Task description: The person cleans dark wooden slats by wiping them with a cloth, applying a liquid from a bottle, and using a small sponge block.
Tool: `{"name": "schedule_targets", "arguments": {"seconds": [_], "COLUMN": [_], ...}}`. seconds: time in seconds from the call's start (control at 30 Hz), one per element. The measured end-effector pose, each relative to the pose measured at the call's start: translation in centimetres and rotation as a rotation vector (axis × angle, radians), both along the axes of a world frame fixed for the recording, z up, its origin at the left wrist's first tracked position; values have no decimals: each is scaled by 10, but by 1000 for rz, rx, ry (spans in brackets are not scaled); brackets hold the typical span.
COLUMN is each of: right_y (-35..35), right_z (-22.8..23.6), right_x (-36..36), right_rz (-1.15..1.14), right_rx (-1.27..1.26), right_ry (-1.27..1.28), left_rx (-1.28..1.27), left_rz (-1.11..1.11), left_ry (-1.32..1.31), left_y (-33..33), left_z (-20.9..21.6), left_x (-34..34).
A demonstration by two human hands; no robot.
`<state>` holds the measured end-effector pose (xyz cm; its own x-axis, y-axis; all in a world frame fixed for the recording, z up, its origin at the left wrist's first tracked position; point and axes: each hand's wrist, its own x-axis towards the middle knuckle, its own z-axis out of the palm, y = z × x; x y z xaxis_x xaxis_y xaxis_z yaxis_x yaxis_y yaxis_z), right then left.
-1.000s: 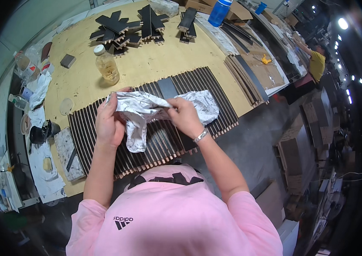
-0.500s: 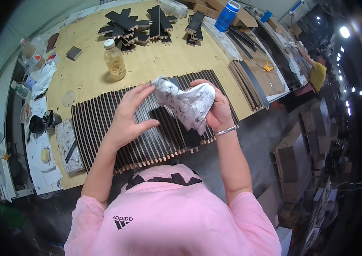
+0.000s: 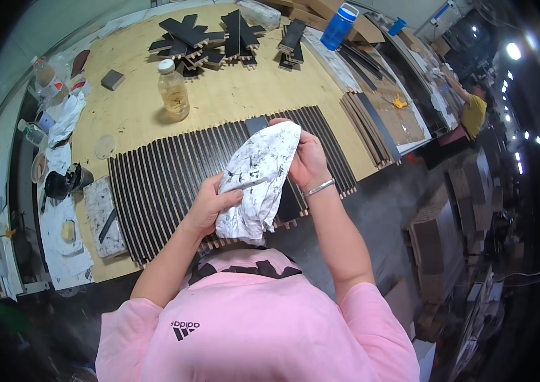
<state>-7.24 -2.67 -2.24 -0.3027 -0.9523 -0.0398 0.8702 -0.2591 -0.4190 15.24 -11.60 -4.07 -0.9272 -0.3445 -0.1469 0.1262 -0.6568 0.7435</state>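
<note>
A white cloth (image 3: 258, 175) with black smears hangs spread between my two hands. Pinching its left edge is my left hand (image 3: 211, 202), thumb on top of the fabric. My right hand (image 3: 307, 159) grips the upper right edge, its fingers partly hidden behind the cloth. Beneath them lies a row of narrow black strips (image 3: 174, 184) with pale ends, packed side by side along the table's near edge. The cloth hides part of this row. A wider black piece (image 3: 292, 202) lies among the strips.
Beyond the row stands a bottle (image 3: 173, 95) of yellowish liquid on the wooden table (image 3: 123, 114). Stacked black boards (image 3: 187, 38) lie at the back. A black cup (image 3: 60, 184) sits at the left, a blue bottle (image 3: 340, 27) at the back right. Another person (image 3: 473, 114) works far right.
The crumpled cloth has been opened out and lowered toward me. My left hand has come from open beside the cloth to closed on its left edge.
</note>
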Motion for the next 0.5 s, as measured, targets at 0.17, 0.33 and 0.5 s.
{"name": "schedule_targets", "arguments": {"seconds": [0.17, 0.33, 0.5], "right_y": [-32, -86, -184], "right_z": [-5, -8, -53], "right_x": [0, 1, 32], "right_rz": [-121, -69, -65], "right_rx": [269, 405, 544], "right_ry": [254, 440, 1077], "left_rx": [-51, 13, 52], "left_rz": [143, 299, 430], "left_ry": [-32, -49, -127], "left_y": [-8, -19, -27], "left_z": [-1, -8, -18], "left_x": [21, 49, 90]}}
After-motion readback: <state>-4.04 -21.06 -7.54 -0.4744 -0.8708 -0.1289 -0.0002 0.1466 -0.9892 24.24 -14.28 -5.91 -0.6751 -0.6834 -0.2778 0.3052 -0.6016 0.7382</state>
